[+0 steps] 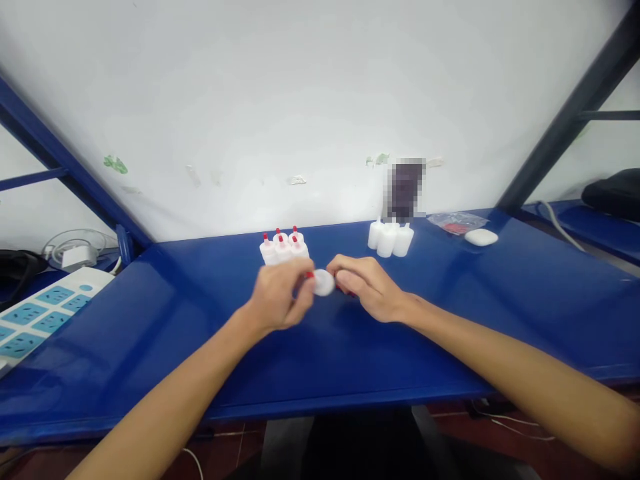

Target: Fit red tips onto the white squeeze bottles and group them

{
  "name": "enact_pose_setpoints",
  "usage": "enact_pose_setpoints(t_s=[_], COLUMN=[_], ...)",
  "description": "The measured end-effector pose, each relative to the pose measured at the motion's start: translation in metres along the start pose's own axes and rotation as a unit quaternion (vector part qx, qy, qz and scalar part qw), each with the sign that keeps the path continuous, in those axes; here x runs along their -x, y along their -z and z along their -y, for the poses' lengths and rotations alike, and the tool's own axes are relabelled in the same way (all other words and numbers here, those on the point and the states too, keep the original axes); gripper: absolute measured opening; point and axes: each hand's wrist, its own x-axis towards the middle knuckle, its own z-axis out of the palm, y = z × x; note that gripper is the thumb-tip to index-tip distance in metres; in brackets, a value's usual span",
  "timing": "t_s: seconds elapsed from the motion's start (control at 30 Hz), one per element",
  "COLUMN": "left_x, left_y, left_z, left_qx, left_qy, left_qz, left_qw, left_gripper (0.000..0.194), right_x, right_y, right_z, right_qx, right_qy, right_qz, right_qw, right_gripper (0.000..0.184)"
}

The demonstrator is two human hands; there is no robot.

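Fingers [303, 301], your left hand's [281, 293]: pinching one small bottle [324, 283], white, round-ended, red-tipped, blurred, above the blue table [300, 367]. Your right hand [373, 288]: just beside, fingers curled, grip unclear.

Capped squeeze bottles [283, 251] are white with red caps [281, 239]; uncapped bottles [385, 242], plain white. Desktop [320, 363] shows deep blue. Power strip [47, 305] is white with light-blue socket panels [52, 323].

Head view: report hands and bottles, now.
Left hand holding white piece with red tip. Right hand at red bits. Red-tipped bottles stand behind left hand.
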Motion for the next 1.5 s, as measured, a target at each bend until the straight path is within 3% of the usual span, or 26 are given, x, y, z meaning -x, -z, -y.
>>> enact_pose_setpoints(t_s=[0.07,0.2,0.3,0.53,0.77,0.87,0.9,1.0,1.13,1.2,1.33,1.43,1.5], left_x=[-0.003,-0.004,-0.002,0.000,0.005,0.005,0.005,0.002,-0.003,-0.004,0.000,0.006,0.009], left_y=[0.020,0.047,0.048,0.036,0.043,0.046,0.047,0.047,0.035,0.024,-0.002,-0.015,-0.020], left_z=[0.020,0.048,0.054,0.055,0.068,0.069,0.068,0.062,0.041,0.027,0.001,-0.009,-0.010], left_qx=[-0.043,-0.100,-0.086,-0.085,-0.140,-0.151,-0.154,-0.158,-0.126,-0.085,-0.044,-0.031,-0.024], left_qy=[0.011,0.040,0.055,0.072,0.106,0.114,0.113,0.085,-0.003,-0.042,-0.050,0.000,0.019], left_qz=[-0.026,0.069,0.133,0.244,0.251,0.231,0.214,0.135,0.042,0.049,0.136,0.163,0.166], left_qw=[0.999,0.992,0.986,0.963,0.952,0.954,0.958,0.974,0.991,0.994,0.988,0.986,0.986], left_gripper=[0.008,0.010,0.014,0.020,0.017,0.017,0.018,0.018,0.017,0.013,0.009,0.023,0.031], right_x=[0.000,0.000,0.001,-0.004,-0.007,-0.006,-0.006,-0.004,-0.004,-0.004,-0.006,-0.007,-0.007], right_y=[0.000,0.004,0.009,0.012,0.015,0.019,0.020,0.022,0.022,0.021,0.020,0.018,0.015], right_z=[-0.006,-0.018,-0.021,-0.021,-0.033,-0.043,-0.046,-0.052,-0.054,-0.055,-0.050,-0.036,-0.024], right_qx=[0.015,0.047,0.054,0.081,0.188,0.224,0.230,0.240,0.250,0.255,0.243,0.140,0.020], right_qy=[-0.036,-0.081,-0.058,-0.095,-0.179,-0.183,-0.184,-0.187,-0.186,-0.183,-0.163,-0.141,-0.135], right_qz=[-0.048,-0.143,-0.174,-0.153,-0.097,-0.056,-0.045,-0.007,0.019,0.023,-0.025,-0.057,-0.016], right_qw=[0.998,0.985,0.982,0.980,0.961,0.956,0.955,0.953,0.950,0.949,0.956,0.978,0.991], right_gripper=[0.035,0.030,0.024,0.023,0.030,0.020,0.016,0.028,0.026,0.021,0.014,0.011,0.012])
